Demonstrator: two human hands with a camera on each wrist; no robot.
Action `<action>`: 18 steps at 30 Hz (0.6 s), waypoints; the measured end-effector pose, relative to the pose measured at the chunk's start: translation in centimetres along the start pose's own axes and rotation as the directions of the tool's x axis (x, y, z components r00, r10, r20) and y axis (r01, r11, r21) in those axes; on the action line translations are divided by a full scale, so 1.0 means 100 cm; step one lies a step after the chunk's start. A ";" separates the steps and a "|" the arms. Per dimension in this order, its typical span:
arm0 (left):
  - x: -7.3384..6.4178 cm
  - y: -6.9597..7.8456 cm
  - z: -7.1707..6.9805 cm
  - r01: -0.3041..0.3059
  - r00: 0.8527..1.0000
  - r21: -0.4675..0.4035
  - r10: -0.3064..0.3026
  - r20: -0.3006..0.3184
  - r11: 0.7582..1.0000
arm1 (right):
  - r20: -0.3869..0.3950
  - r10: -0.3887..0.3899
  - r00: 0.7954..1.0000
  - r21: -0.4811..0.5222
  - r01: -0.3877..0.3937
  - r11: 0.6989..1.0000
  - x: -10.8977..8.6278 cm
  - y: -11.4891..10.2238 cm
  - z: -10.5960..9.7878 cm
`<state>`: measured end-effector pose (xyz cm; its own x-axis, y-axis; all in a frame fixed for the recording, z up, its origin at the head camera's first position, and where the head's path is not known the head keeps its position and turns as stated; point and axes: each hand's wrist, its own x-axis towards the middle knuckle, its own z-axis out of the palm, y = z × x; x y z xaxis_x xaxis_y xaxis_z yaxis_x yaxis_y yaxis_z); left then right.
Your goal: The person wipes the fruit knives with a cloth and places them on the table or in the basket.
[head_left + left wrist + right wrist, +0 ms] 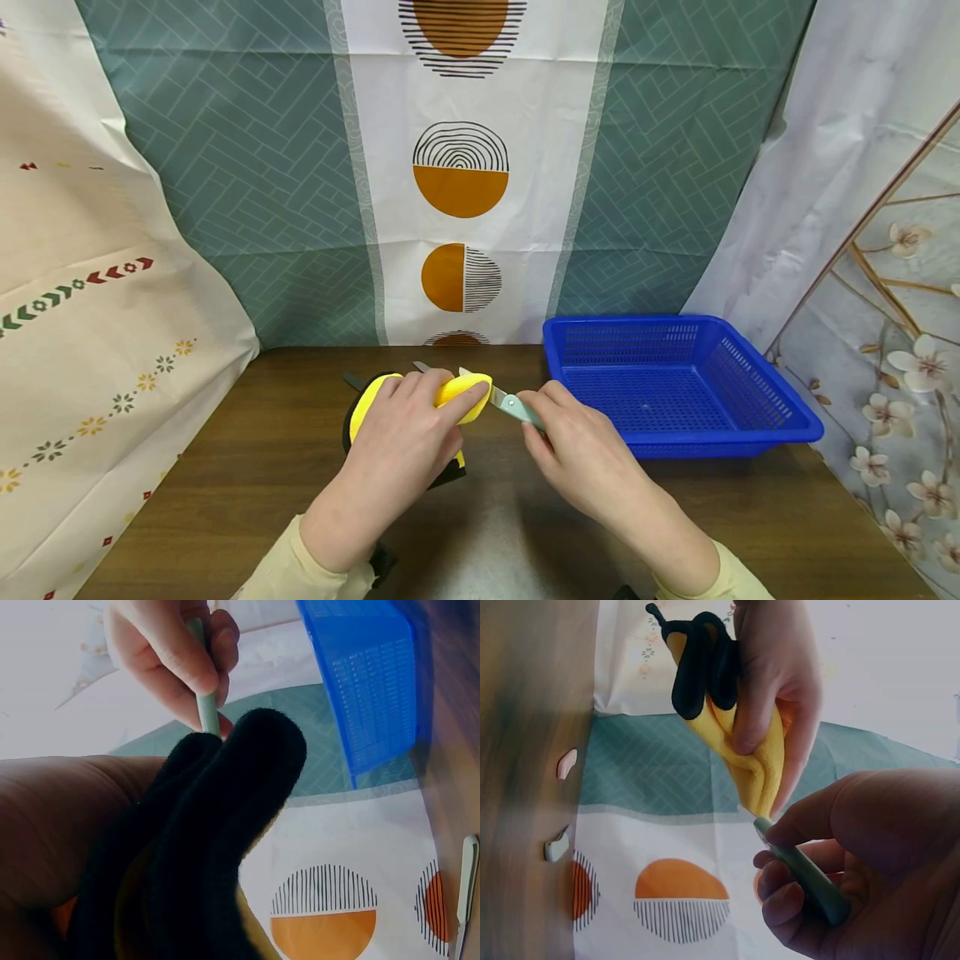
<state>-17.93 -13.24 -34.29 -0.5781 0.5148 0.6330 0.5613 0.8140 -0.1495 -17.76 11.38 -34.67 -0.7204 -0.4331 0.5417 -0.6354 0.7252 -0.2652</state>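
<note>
My left hand (412,429) grips a folded, plush yellow cloth (474,388) with black edging. One yellow fold is pinched around the blade of a folding knife (519,408). My right hand (588,446) holds that knife by its pale green handle (810,881), with the fingers curled round it. Most of the blade is hidden in the cloth. In the left wrist view, black folds of the cloth (262,750) cover much of the work, and the right hand (161,656) shows beyond them.
On the wooden table (247,467), a knife (466,877) lies behind the cloth. Pale pink (567,763) and pale green (556,847) pieces show in the right wrist view. A blue perforated basket (678,437) stands at the back right. Patterned curtains (262,167) hang behind.
</note>
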 end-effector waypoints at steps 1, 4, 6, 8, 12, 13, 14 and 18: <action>0.000 -0.001 0.000 0.001 1.000 0.001 -0.001 0.000 1.000 | -0.002 -0.002 1.000 0.000 0.002 1.000 0.000 0.000 0.000; -0.001 -0.003 0.000 0.005 1.000 0.002 -0.005 0.001 1.000 | -0.009 -0.008 1.000 -0.005 0.008 1.000 -0.001 0.000 0.000; -0.001 -0.004 0.000 0.007 1.000 0.002 -0.007 -0.001 1.000 | -0.012 -0.010 1.000 -0.007 0.010 1.000 -0.001 0.000 0.000; -0.001 -0.006 0.000 0.008 1.000 0.000 -0.008 -0.006 1.000 | -0.014 -0.012 1.000 -0.009 0.012 1.000 -0.001 0.000 0.000; -0.002 -0.009 0.000 0.009 1.000 -0.001 -0.009 -0.019 1.000 | -0.014 -0.011 1.000 -0.010 0.011 1.000 -0.001 0.000 0.000; -0.002 -0.009 0.001 0.010 1.000 -0.001 -0.010 -0.023 1.000 | -0.013 -0.010 1.000 -0.011 0.009 1.000 -0.001 0.000 0.000; -0.002 -0.010 0.001 0.010 1.000 0.000 -0.010 -0.028 1.000 | -0.012 -0.008 1.000 -0.012 0.008 1.000 -0.001 0.000 -0.001; -0.002 -0.015 0.001 0.013 0.999 0.006 -0.013 -0.042 1.000 | -0.008 -0.005 1.000 -0.014 0.005 1.000 -0.001 0.000 -0.001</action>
<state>-18.75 -14.53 -34.28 -0.5598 0.4924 0.6665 0.5502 0.8223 -0.1453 -17.65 11.46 -34.64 -0.7148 -0.4327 0.5494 -0.6351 0.7305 -0.2511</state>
